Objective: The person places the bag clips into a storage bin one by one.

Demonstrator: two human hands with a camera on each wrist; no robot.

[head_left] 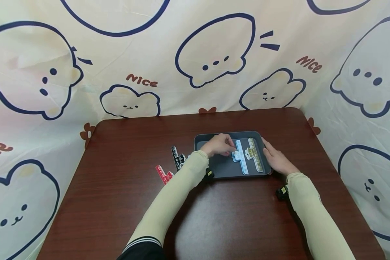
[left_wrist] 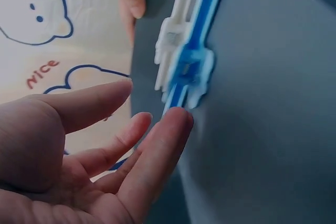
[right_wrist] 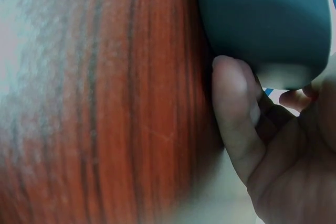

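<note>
A dark grey tray [head_left: 219, 167] holds a light blue ruler [head_left: 242, 157] and a yellow-green ruler [head_left: 255, 154], each with a cartoon-shaped piece at its middle. Over the tray is my left hand [head_left: 219, 144], its fingers apart and nothing gripped between them. In the left wrist view a fingertip [left_wrist: 181, 121] overlaps the end of the blue ruler [left_wrist: 197, 40], with the pale back of the other ruler beside it. My right hand [head_left: 277, 159] holds the tray's near right corner, fingers along the right side. The right wrist view shows the thumb [right_wrist: 233, 90] against the tray's outer wall [right_wrist: 262, 30].
Left of the tray, a black ruler [head_left: 175, 158] and a red ruler [head_left: 163, 174] lie on the brown table [head_left: 130, 202], partly hidden by my left forearm. A cartoon-printed curtain [head_left: 169, 97] surrounds the table's back and sides.
</note>
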